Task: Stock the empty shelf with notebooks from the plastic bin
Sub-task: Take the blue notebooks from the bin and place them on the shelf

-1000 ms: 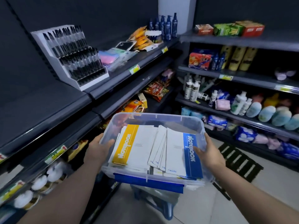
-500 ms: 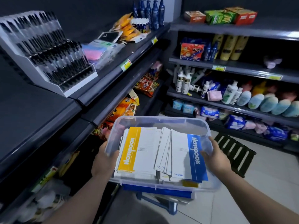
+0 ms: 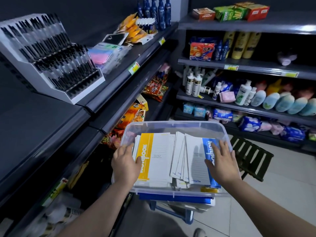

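— Several notebooks (image 3: 160,156) in the bin (image 3: 174,124). How will they handle?
— Thin, light, bendy, and the covers look slick, so they'll likely fan out. Pinch a stack by its side edges.
— Your hands?
— Both are open and grip nothing. Your left hand (image 3: 125,164) is at the yellow stack's left edge, thumb on the cover. Your right hand (image 3: 222,163) lies flat on the blue one. The shelf (image 3: 34,120) is up at your left.

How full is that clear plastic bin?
Fairly full: notebooks lie in overlapping stacks across the bin, a yellow-banded notebook at left, a blue-banded notebook at right. No lid covers it.
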`<act>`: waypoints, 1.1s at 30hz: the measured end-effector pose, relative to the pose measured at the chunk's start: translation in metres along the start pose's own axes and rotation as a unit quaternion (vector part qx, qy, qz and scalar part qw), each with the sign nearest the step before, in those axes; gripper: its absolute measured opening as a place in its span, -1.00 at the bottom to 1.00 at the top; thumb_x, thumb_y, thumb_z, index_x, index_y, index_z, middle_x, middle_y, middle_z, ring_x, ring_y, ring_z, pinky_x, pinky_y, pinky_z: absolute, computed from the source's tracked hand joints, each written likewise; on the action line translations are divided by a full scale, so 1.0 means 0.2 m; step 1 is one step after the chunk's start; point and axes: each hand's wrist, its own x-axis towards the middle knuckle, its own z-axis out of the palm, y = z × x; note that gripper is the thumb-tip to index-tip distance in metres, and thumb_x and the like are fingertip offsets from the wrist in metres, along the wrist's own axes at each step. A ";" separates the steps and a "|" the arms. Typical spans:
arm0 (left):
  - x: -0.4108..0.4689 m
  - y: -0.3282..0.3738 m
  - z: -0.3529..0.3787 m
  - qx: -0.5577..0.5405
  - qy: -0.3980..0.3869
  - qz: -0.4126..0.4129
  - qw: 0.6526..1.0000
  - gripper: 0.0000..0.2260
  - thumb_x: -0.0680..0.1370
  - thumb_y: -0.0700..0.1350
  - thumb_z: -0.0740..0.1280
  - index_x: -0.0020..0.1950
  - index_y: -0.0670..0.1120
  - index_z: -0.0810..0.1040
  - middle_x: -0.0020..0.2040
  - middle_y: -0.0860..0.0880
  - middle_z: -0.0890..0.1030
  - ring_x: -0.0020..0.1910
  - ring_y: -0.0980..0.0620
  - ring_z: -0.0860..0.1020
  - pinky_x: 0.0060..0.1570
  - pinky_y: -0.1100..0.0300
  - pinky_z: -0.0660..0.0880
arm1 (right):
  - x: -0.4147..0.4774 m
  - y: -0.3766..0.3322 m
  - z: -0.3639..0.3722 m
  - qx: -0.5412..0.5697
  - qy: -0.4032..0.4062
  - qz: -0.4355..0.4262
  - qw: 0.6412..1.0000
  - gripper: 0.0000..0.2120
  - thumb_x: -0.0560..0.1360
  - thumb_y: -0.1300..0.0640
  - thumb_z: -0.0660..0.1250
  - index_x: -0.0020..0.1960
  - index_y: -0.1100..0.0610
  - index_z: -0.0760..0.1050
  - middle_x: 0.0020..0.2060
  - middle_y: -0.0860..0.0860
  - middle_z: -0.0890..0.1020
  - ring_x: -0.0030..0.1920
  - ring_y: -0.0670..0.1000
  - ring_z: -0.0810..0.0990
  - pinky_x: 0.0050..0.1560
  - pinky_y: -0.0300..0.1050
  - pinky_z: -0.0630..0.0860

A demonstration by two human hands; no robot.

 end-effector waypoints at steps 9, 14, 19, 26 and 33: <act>-0.02 0.40 0.17 -0.106 -0.137 -0.001 0.985 -0.58 0.57 -0.10 0.31 0.44 -0.03 0.39 0.34 -0.02 0.52 0.31 -0.06 0.48 0.23 0.09 0.46 | 0.07 0.14 -0.11 0.070 0.003 -0.063 0.996 -0.50 0.56 0.04 0.26 0.47 0.06 0.27 0.52 0.07 0.16 0.54 0.07 0.08 0.45 0.04 0.24; -0.04 0.63 0.32 -0.217 -0.222 -0.082 0.947 -0.60 0.57 -0.15 0.32 0.41 -0.11 0.43 0.32 -0.10 0.54 0.25 -0.04 0.53 0.25 0.08 0.47 | 0.09 0.25 -0.13 0.039 -0.028 -0.101 0.994 -0.45 0.56 0.02 0.24 0.51 0.04 0.19 0.55 0.06 0.07 0.56 0.05 -0.07 0.52 -0.01 0.05; -0.05 0.72 0.43 -0.169 -0.225 -0.101 0.954 -0.59 0.58 -0.15 0.29 0.43 -0.12 0.42 0.38 -0.09 0.50 0.30 -0.05 0.50 0.27 0.16 0.41 | 0.10 0.32 -0.12 0.036 -0.039 -0.128 0.990 -0.44 0.59 0.02 0.17 0.54 0.03 0.09 0.56 0.01 -0.03 0.55 0.02 -0.16 0.51 -0.05 -0.10; -0.08 0.80 0.49 -0.066 -0.224 -0.105 0.967 -0.57 0.56 -0.14 0.29 0.44 -0.14 0.40 0.41 -0.10 0.44 0.38 -0.08 0.41 0.28 0.15 0.37 | 0.09 0.33 -0.11 0.032 -0.046 -0.144 0.988 -0.40 0.60 0.01 0.14 0.56 0.05 -0.02 0.56 0.00 -0.10 0.54 -0.03 -0.23 0.53 -0.10 -0.16; -0.10 0.87 0.49 -0.184 -0.300 -0.215 0.911 -0.42 0.48 -0.14 0.46 0.43 -0.18 0.31 0.35 -0.08 0.47 0.29 -0.08 0.48 0.00 0.19 0.41 | 0.09 0.33 -0.12 0.029 -0.055 -0.147 0.987 -0.40 0.61 0.03 0.12 0.57 0.07 -0.06 0.56 0.01 -0.14 0.53 -0.02 -0.27 0.50 -0.10 -0.21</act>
